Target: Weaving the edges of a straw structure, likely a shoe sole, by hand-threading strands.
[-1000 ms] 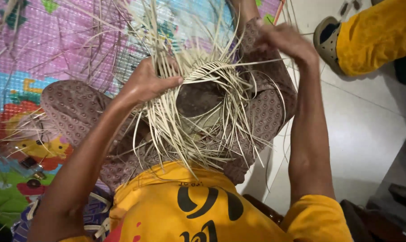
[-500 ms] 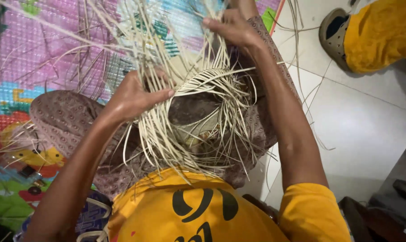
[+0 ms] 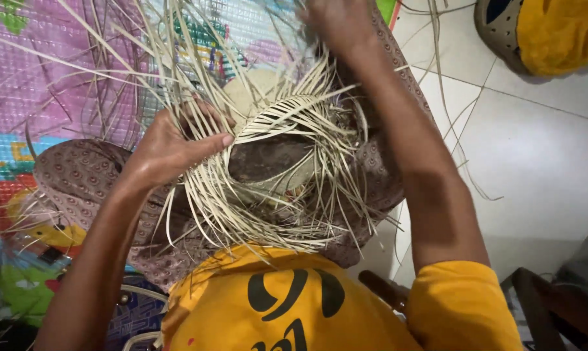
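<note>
Weaving looks under way: on the lap, the left hand [image 3: 170, 146] clamps its fingers on the half-woven basket [image 3: 274, 169] of pale strips, while farther out the right hand [image 3: 336, 23] pinches loose strips [image 3: 177, 45] above it, which likely need threading down next between the ribs.

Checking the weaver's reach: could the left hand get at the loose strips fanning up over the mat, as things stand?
Probably yes. The left hand already presses on the half-woven basket, and the loose strips rise just above its fingers with nothing between. The right hand is busy at the far rim.
</note>
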